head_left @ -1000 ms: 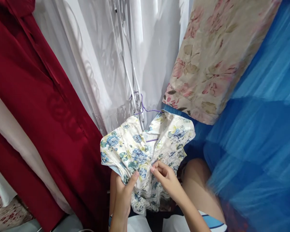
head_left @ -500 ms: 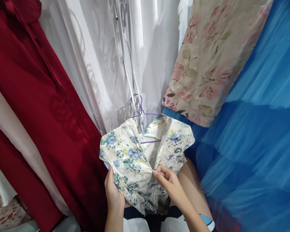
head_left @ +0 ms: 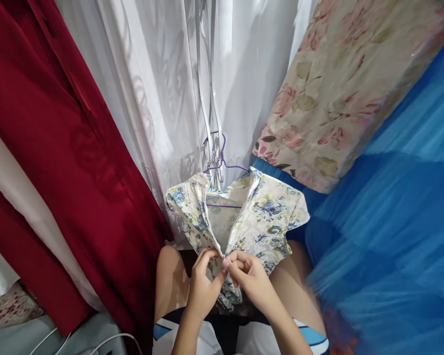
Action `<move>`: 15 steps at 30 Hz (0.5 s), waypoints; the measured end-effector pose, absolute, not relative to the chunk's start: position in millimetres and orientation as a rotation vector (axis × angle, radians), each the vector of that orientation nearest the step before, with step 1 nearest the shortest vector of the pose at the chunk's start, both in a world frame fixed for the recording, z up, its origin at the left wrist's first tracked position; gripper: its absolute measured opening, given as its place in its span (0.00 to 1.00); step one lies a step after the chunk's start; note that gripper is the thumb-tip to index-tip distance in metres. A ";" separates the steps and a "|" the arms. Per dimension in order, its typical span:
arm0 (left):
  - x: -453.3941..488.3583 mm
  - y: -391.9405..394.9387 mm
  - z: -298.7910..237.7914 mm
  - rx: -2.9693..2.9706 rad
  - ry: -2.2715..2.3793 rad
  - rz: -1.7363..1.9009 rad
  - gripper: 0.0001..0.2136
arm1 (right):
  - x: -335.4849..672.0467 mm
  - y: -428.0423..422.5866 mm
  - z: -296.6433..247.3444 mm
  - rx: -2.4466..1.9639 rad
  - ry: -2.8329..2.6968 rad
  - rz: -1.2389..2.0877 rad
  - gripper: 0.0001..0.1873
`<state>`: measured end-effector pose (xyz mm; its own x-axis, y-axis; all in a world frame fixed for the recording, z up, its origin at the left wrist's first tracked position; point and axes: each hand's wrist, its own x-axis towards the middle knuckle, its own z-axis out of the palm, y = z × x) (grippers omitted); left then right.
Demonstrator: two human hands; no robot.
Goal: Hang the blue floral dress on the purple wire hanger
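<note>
A white short-sleeved garment with blue and yellow flowers (head_left: 274,207) hangs on a purple wire hanger (head_left: 232,166), between my knees. Its front opening spreads into a V, and the lower part is bunched up. My right hand (head_left: 249,276) pinches the base of the V between thumb and fingertips. Just left of it, my left hand (head_left: 205,281) grips the cloth along the other edge of the opening, fingers folded over it. The fingers cover whatever fastening lies at that point.
Long red fabric (head_left: 96,187) hangs at the left and white fabric (head_left: 163,98) straight ahead, with pale ribbons (head_left: 211,98) down its front. Pink-flowered beige cloth (head_left: 318,108) and layered blue tulle (head_left: 388,222) hang on the right. A white cable (head_left: 114,336) lies at lower left.
My left hand has moved from the garment's left side to the opening, beside my right hand. The left front panel is now folded inward, and the garment sits slightly higher and further right.
</note>
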<state>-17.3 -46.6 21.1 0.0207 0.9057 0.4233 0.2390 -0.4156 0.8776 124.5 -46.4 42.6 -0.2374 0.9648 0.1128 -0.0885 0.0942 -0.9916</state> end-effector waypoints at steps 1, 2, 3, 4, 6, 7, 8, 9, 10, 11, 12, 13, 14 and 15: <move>-12.2 -43.5 19.6 1.745 1.186 1.422 0.05 | 123.7 -46.5 42.2 -0.958 -1.354 1.340 0.16; -8.6 -40.8 18.0 1.790 1.200 1.403 0.04 | 123.9 -46.5 41.7 -0.965 -1.330 1.338 0.17; -5.9 -39.0 16.4 1.835 1.218 1.384 0.04 | 125.1 -46.0 41.3 -0.966 -1.295 1.332 0.17; -3.7 -38.3 15.2 1.876 1.241 1.368 0.05 | 127.2 -44.9 41.6 -0.960 -1.248 1.320 0.17; 0.6 -40.0 15.7 1.956 1.287 1.327 0.06 | 133.8 -39.4 47.1 -0.922 -1.124 1.289 0.17; 2.5 -41.8 17.9 2.003 1.307 1.286 0.06 | 137.8 -34.7 53.6 -0.893 -1.064 1.277 0.17; 4.3 -43.7 21.3 2.052 1.324 1.233 0.07 | 141.9 -28.6 63.1 -0.863 -1.022 1.271 0.19; 5.5 -45.3 25.8 2.105 1.335 1.170 0.07 | 145.7 -21.1 75.9 -0.836 -1.004 1.267 0.20; 6.3 -46.5 31.0 2.157 1.344 1.105 0.07 | 148.8 -12.7 91.3 -0.814 -1.012 1.264 0.21; 6.7 -47.3 36.2 2.206 1.361 1.051 0.07 | 151.0 -3.6 108.8 -0.802 -1.037 1.253 0.21; 6.8 -47.7 40.8 2.252 1.385 1.002 0.07 | 152.1 5.7 127.2 -0.790 -1.068 1.229 0.19; 6.7 -48.0 44.4 2.295 1.416 0.952 0.07 | 152.2 14.9 145.5 -0.781 -1.101 1.209 0.17; 6.6 -48.1 46.3 2.335 1.444 0.895 0.08 | 151.4 23.5 162.4 -0.765 -1.124 1.194 0.16; 6.4 -48.2 46.6 2.370 1.467 0.839 0.09 | 150.0 31.0 176.9 -0.746 -1.126 1.192 0.14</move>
